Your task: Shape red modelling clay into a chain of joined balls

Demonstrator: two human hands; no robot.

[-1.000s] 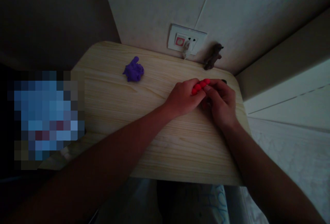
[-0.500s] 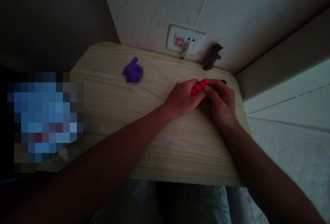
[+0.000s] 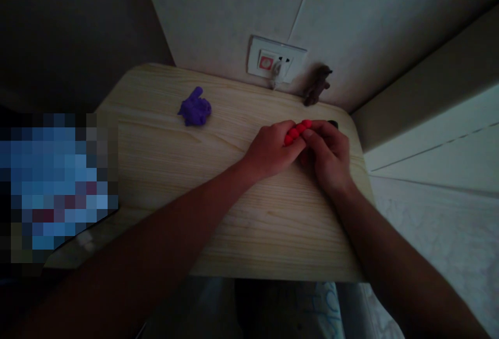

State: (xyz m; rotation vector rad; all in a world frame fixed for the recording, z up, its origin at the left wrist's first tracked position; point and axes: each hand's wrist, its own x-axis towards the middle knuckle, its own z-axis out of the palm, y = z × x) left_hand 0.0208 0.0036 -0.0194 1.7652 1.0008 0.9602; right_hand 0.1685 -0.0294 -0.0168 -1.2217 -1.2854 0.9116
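Above the right half of the wooden table (image 3: 241, 224), my two hands meet around a red, bumpy strip of what looks like modelling clay (image 3: 297, 131), with several rounded lobes in a row. My left hand (image 3: 273, 149) is closed, gripping the strip's lower left end between thumb and fingers. Thumb and fingers of my right hand (image 3: 329, 152) pinch its upper right end. A bit of red also shows beneath, between the palms; its shape is mostly hidden. To the left lies a purple lump (image 3: 195, 107), apparently clay, with a stub sticking up.
A small dark brown animal figure (image 3: 317, 86) stands at the table's back edge against the wall. Left of it, a wall socket (image 3: 276, 61) holds a plug. A black object (image 3: 332, 124) is partly hidden behind my right hand. A blurred-out bluish screen-like patch (image 3: 58, 183) is at left.
The whole scene has shifted slightly left in view as the camera turned. Both hands keep their hold on the red strip, with hardly any finger movement.
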